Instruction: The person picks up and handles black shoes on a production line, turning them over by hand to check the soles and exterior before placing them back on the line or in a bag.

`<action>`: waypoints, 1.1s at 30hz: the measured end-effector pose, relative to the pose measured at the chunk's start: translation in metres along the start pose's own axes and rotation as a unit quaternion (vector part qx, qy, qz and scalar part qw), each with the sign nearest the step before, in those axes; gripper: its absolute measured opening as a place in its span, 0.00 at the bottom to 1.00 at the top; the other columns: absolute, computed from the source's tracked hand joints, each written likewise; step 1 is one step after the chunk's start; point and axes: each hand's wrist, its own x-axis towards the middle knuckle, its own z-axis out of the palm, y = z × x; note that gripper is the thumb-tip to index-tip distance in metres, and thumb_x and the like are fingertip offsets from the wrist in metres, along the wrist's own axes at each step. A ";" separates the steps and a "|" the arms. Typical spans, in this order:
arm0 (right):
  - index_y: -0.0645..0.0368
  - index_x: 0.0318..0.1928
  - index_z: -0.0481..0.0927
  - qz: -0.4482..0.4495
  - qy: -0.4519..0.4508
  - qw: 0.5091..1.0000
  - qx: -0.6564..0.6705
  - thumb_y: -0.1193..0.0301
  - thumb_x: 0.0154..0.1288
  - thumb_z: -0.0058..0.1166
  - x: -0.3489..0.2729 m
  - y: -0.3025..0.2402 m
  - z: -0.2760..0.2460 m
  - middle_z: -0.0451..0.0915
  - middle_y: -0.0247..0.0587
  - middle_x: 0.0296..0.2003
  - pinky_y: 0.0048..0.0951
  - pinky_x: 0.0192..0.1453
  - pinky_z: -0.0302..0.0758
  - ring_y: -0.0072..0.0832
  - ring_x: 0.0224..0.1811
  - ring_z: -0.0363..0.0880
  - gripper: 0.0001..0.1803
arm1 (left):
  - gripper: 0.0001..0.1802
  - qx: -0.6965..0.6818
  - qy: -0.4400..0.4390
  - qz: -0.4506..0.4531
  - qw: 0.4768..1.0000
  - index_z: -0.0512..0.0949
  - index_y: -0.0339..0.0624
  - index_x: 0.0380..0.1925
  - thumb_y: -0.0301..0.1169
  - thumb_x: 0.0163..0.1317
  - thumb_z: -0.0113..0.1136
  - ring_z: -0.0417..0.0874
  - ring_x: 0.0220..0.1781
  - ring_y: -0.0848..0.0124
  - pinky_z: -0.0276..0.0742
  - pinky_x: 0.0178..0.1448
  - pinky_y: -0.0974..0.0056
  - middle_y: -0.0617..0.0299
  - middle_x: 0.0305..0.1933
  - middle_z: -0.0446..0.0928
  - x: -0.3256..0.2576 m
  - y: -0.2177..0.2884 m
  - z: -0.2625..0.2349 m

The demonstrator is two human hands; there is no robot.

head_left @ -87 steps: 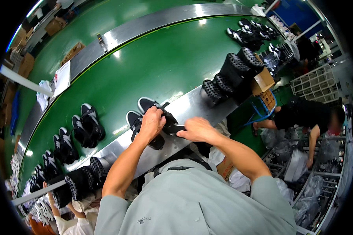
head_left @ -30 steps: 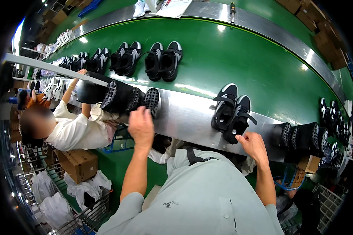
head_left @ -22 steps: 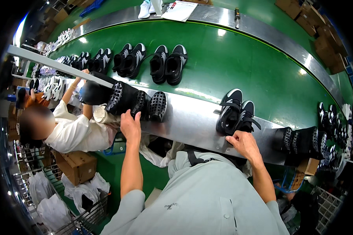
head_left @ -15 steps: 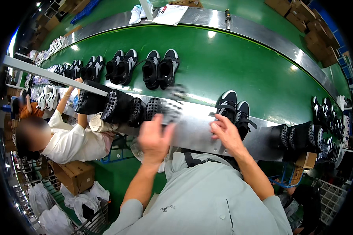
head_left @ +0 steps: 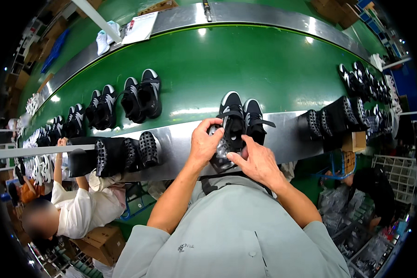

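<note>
Left hand (head_left: 204, 146) fingers curl around a shoe (head_left: 230, 121); right hand (head_left: 259, 163) pinches its heel, mid-inspection; next likely calls for setting it on the belt (head_left: 245, 69)

The belt (head_left: 264, 65) is glossy green, smooth. Its rail (head_left: 287, 134) is brushed metal. The shoes (head_left: 238, 118) look matt black cloth.

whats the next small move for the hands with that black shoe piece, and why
Probably set it into the near shoe of the black pair on the steel ledge. The left hand and right hand both hold the black shoe piece right beside that pair, touching it, so little travel is needed.
</note>
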 end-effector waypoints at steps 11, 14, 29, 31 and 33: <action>0.71 0.39 0.77 0.011 -0.040 0.995 -0.094 0.57 0.62 0.64 -0.018 0.050 -0.017 0.82 0.63 0.28 0.54 0.42 0.78 0.60 0.36 0.83 0.25 | 0.27 0.361 -0.099 0.333 0.865 0.78 0.38 0.55 0.25 0.52 0.70 0.76 0.62 0.49 0.73 0.66 0.51 0.49 0.59 0.76 0.026 -0.036 0.023; 0.71 0.38 0.78 -0.015 -0.065 0.992 -0.111 0.59 0.62 0.63 -0.007 0.053 -0.017 0.83 0.65 0.30 0.53 0.43 0.79 0.60 0.38 0.83 0.22 | 0.33 0.471 -0.190 0.334 0.794 0.74 0.36 0.58 0.25 0.48 0.71 0.70 0.66 0.49 0.69 0.67 0.48 0.50 0.64 0.71 0.036 -0.023 0.022; 0.70 0.47 0.75 -0.111 0.235 0.942 -0.215 0.74 0.57 0.55 0.053 0.071 0.098 0.81 0.45 0.29 0.34 0.29 0.82 0.36 0.30 0.85 0.18 | 0.06 0.337 -0.160 0.312 0.874 0.79 0.33 0.35 0.22 0.57 0.58 0.79 0.41 0.45 0.75 0.48 0.48 0.44 0.36 0.78 0.059 -0.037 0.023; 0.69 0.49 0.76 -0.169 0.253 0.926 -0.225 0.73 0.57 0.55 0.043 0.075 0.095 0.80 0.43 0.28 0.34 0.28 0.81 0.36 0.30 0.84 0.19 | 0.06 0.332 -0.153 0.321 0.874 0.79 0.33 0.35 0.22 0.57 0.58 0.79 0.40 0.45 0.75 0.48 0.48 0.44 0.35 0.78 0.056 -0.036 0.027; 0.66 0.45 0.77 -0.179 0.247 0.928 -0.213 0.74 0.57 0.54 0.051 0.089 0.100 0.80 0.42 0.27 0.34 0.28 0.80 0.35 0.28 0.84 0.15 | 0.06 0.298 -0.170 0.254 0.904 0.79 0.33 0.35 0.21 0.57 0.58 0.80 0.39 0.45 0.75 0.47 0.48 0.45 0.34 0.78 0.050 -0.027 0.033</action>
